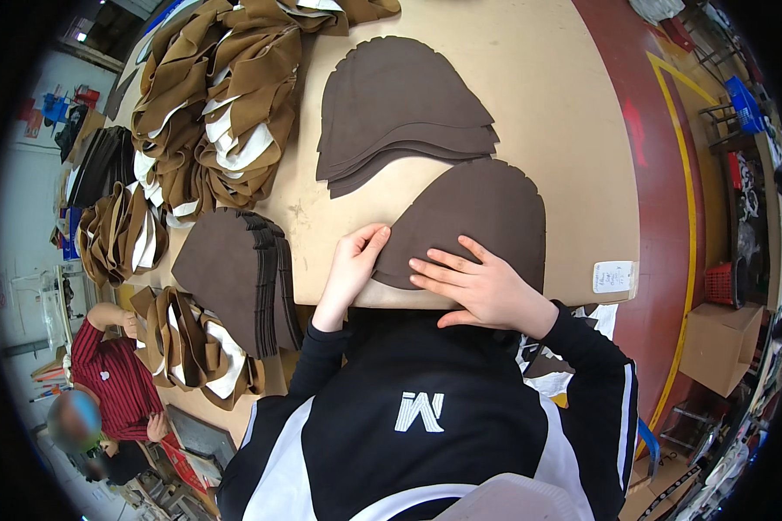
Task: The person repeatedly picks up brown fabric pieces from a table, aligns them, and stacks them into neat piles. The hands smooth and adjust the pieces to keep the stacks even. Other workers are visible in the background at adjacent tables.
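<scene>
A dark brown dome-shaped sheet piece point(482, 204) with small notches along its curved edge lies at the table's near edge. My right hand point(482, 286) rests flat on its lower part, fingers spread. At the piece's left edge, my left hand point(354, 265) has its thumb and index finger pinched together on the rim. Just beyond lies a fanned pile of similar dark brown pieces point(400, 95), partly overlapped by the one under my hands. A taller stack of the same shape point(226, 260) stands to the left, its notched edges lined up.
Heaps of tan-brown pieces with white backing point(252, 104) cover the table's far left, and more bundles point(191, 347) lie nearer. A white label point(613, 276) sits at the right corner of the tan table point(573, 113). Another person in a striped top point(117, 382) is at left. A cardboard box point(721, 347) stands right.
</scene>
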Tool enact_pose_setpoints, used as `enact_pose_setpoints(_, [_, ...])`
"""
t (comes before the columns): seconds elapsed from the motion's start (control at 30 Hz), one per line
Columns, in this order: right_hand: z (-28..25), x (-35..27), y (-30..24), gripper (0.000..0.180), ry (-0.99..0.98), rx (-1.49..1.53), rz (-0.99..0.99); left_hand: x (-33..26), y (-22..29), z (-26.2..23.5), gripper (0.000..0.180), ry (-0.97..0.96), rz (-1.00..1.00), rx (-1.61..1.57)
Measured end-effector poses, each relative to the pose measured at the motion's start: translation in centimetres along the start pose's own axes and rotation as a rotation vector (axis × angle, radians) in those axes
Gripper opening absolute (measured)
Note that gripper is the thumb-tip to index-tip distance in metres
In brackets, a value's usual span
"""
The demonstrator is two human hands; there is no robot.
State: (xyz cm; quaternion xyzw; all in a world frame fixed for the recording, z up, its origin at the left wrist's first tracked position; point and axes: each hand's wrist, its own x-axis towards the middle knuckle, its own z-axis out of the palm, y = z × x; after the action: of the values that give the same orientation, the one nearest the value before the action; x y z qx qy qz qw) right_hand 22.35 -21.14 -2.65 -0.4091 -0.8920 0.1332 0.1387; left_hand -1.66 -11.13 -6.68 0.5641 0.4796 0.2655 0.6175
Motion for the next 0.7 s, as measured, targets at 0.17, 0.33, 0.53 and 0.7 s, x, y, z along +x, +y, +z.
enact_pose_setpoints(0.17, [-2.4,-0.5,3.6,0.071,0.024,-0.117,0.226,-0.4,0.1,-0.4,0.028,0.015,-0.009,0.041])
enact_pose_setpoints(0.33, [-3.7,-1.9,8.8,0.077,0.055,-0.329,0.505,-0.1,-0.4,-0.1,0.035,0.008,0.045,-0.004])
enact_pose_setpoints(0.53, [-2.9,1.5,3.0,0.092,0.084,-0.183,0.209,-0.4,0.7,-2.0,0.061,-0.021,-0.185,-0.253])
enact_pose_setpoints(0.7, [1.5,2.3,1.0,0.081,0.068,-0.040,-0.009,-0.1,0.4,-1.0,0.066,-0.002,-0.096,-0.177])
